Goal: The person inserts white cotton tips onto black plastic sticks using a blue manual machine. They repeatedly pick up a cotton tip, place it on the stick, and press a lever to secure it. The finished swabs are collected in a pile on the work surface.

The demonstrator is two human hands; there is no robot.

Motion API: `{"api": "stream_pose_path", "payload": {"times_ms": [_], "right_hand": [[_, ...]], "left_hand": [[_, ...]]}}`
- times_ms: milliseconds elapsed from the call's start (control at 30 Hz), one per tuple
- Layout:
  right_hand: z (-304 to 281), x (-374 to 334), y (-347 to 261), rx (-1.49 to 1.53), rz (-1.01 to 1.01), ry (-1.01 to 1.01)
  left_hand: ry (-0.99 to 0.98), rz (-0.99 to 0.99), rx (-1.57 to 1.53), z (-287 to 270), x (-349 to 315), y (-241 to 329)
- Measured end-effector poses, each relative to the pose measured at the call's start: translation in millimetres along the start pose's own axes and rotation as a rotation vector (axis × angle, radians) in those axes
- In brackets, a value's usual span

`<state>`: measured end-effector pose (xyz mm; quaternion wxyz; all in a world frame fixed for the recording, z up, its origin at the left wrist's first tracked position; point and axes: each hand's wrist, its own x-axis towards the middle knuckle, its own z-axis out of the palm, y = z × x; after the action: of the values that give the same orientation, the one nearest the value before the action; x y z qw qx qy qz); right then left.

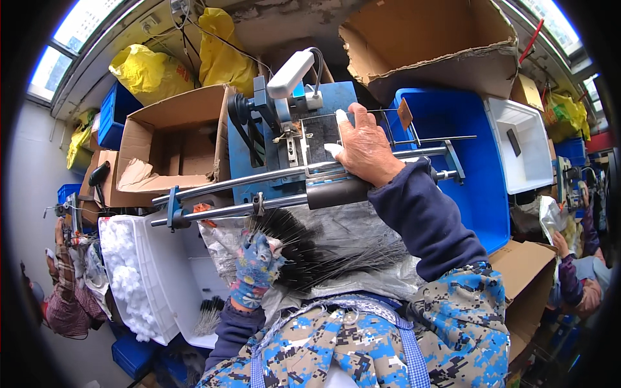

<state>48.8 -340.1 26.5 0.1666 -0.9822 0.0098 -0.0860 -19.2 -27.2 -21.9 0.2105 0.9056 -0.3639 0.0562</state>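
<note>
My right hand (367,145), with white covers on thumb and forefinger, lies over the bed of a blue bench machine (249,171). Its thumb and forefinger are spread apart, touching a thin metal frame (314,139). Below it, a dark cylinder (336,193) sits on the front steel rail (233,211). My left hand (256,264), in a flowered glove, is curled at the left side of a bundle of thin wire pieces with black bristles (291,242). The bundle lies over silvery sheeting on my lap. What the gloved fingers grip is hidden.
A white bin (165,265) at the left holds white fluffy pieces and a bristle bunch. Cardboard boxes (165,139) (440,64) stand behind. A blue bin (482,213) and a white tray (524,155) are at the right. Other people (71,284) (582,275) work at both sides.
</note>
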Motion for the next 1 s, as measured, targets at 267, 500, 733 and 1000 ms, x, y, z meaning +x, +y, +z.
{"api": "stream_pose_path", "payload": {"times_ms": [267, 500, 733, 1000], "right_hand": [[8.8, -0.1, -5.3, 0.021, 0.032, -0.062], [16.5, 7.4, -26.8, 0.006, 0.008, -0.087], [33.0, 16.9, -61.3, 0.056, -0.027, 0.013], [13.9, 5.7, -19.6, 0.011, -0.057, -0.091]], "left_hand": [[-0.007, -0.038, 0.076, -0.4, -11.8, -2.1], [0.019, 0.014, -0.026, 0.5, -8.3, -3.4], [0.016, 0.039, -0.111, -25.2, 20.6, 20.9], [-0.027, -0.102, -0.321, -23.4, 20.6, 23.6]]}}
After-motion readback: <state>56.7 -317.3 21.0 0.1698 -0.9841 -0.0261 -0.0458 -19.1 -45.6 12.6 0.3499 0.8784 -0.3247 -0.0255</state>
